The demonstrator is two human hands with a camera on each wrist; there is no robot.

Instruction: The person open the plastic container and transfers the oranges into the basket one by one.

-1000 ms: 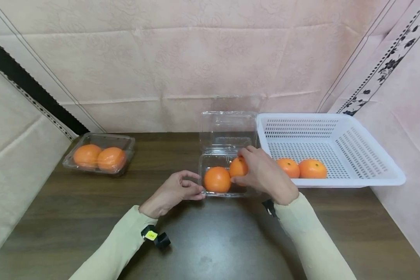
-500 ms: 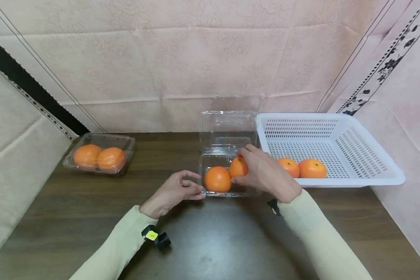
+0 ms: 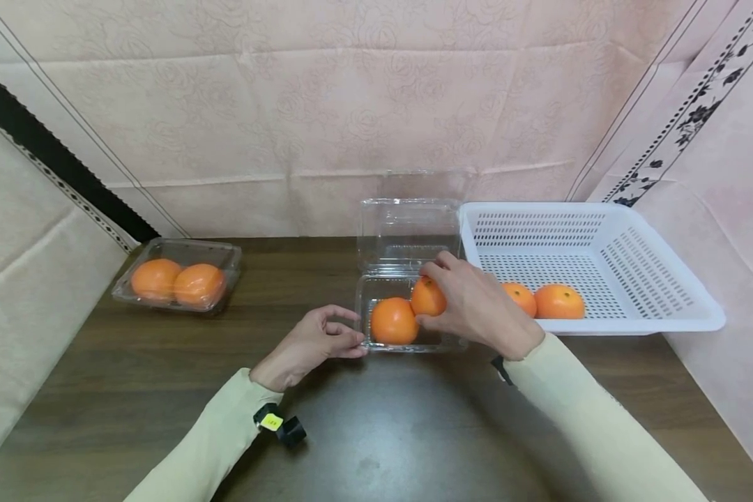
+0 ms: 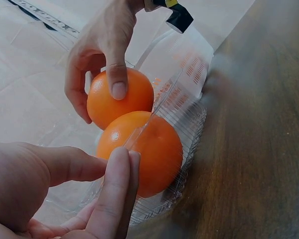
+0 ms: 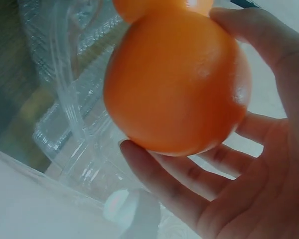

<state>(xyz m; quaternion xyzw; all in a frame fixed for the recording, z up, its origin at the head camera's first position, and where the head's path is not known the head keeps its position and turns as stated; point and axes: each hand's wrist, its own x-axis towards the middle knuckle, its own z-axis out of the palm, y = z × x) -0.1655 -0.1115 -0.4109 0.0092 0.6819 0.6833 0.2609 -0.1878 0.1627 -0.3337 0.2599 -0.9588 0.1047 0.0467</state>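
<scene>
My right hand (image 3: pixel 480 303) grips an orange (image 3: pixel 428 296) at the right side of an open clear plastic clamshell container (image 3: pixel 370 286). In the right wrist view its thumb and fingers curve round that orange (image 5: pixel 177 84). A second orange (image 3: pixel 394 321) sits in the container and touches the gripped one. My left hand (image 3: pixel 314 344) pinches the container's front left corner between thumb and fingers, as the left wrist view shows with the rim (image 4: pixel 139 137) by the fingertips. The raised lid (image 3: pixel 408 233) stands behind the base. My right hand hides part of the container's right side.
A white perforated basket (image 3: pixel 684 324) stands right of the container, with two oranges (image 3: pixel 560 302) visible at its front. On the far left lies a closed clear container (image 3: pixel 226 254) holding two oranges. Pink cloth (image 3: pixel 326 125) hangs behind the brown table (image 3: pixel 376 432).
The gripped orange has shifted slightly up with my right hand. The other orange in the container has moved a little to the right. My left hand stays at the corner.
</scene>
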